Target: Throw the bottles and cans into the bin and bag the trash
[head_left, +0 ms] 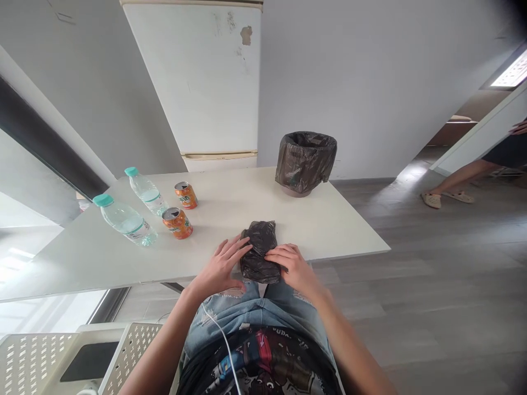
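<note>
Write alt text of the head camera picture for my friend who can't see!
A person's left hand and right hand touch a crumpled black plastic bag at the near edge of a white table. Two orange cans and two clear, teal-capped bottles are on the left; a bag-lined bin is farther back, to the right.

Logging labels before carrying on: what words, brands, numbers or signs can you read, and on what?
Nothing reads with certainty.
Orange cans: printed lettering, too small and blurred.
Clear bottles: label print, too blurred.
Black shirt: a few upside-down letters, too small to make out.
</note>
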Tool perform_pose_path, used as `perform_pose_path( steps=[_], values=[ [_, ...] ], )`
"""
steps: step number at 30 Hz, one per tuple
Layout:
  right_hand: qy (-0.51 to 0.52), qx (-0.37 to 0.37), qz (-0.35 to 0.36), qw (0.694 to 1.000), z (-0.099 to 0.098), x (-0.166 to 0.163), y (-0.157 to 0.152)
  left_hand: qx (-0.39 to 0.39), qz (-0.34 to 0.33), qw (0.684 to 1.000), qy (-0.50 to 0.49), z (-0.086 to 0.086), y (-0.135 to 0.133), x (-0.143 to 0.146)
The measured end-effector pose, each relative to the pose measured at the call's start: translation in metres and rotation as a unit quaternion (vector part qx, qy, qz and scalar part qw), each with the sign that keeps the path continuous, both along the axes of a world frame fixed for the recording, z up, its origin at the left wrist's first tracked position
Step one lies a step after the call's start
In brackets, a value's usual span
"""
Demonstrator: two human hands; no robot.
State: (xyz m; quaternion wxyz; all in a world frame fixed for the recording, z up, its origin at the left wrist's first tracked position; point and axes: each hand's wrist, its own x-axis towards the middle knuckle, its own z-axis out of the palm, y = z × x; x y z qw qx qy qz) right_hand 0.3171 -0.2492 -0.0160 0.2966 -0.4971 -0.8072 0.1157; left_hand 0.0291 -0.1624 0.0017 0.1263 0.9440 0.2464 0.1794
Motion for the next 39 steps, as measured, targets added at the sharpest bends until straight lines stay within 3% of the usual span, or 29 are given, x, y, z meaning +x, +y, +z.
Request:
perform_pose_path(
  steps=[3,8,10,12,15,17,19,22,25,28,31,35,39],
  values=[
    [0.084,-0.022,-0.02,0.996,0.005,-0.002,0.001,-0.06,0.033,0.996,-0.06,-0.006,0.001,0.015],
    [0.219,-0.073,-0.192,0.954,0.01,-0.015,0.033,-0.187,0.209,0.948,-0.149,0.0,0.013,0.052],
    [0.219,-0.074,-0.244,0.942,0.008,-0.019,0.051,-0.163,0.264,0.936,-0.164,0.006,0.02,0.065],
    [0.187,-0.06,-0.279,0.94,0.006,-0.022,0.064,-0.078,0.274,0.946,-0.156,0.009,0.026,0.076],
    [0.113,-0.011,-0.317,0.941,0.007,-0.026,0.07,0.038,0.171,0.982,-0.076,0.004,0.029,0.084],
    [0.047,0.028,-0.298,0.953,0.01,-0.029,0.069,0.044,0.106,0.993,-0.005,-0.006,0.031,0.085],
    [-0.037,0.039,-0.221,0.974,0.013,-0.031,0.067,0.038,0.086,0.995,0.042,-0.018,0.033,0.085],
    [-0.126,-0.022,-0.128,0.983,0.013,-0.034,0.067,0.054,0.072,0.993,0.074,-0.03,0.037,0.084],
    [-0.141,-0.073,-0.126,0.979,0.011,-0.036,0.068,0.061,0.065,0.993,0.075,-0.032,0.039,0.083],
    [-0.135,-0.057,-0.134,0.98,0.011,-0.036,0.063,0.047,0.052,0.996,0.052,-0.025,0.041,0.072],
    [-0.142,-0.016,-0.108,0.984,0.014,-0.035,0.057,0.038,0.078,0.996,0.002,-0.014,0.049,0.044],
    [-0.174,0.002,-0.049,0.984,0.019,-0.034,0.063,-0.002,0.162,0.985,-0.062,-0.005,0.064,0.004],
    [-0.188,-0.019,-0.009,0.982,0.022,-0.034,0.085,0.007,0.199,0.98,-0.012,-0.006,0.067,-0.003]
  ],
)
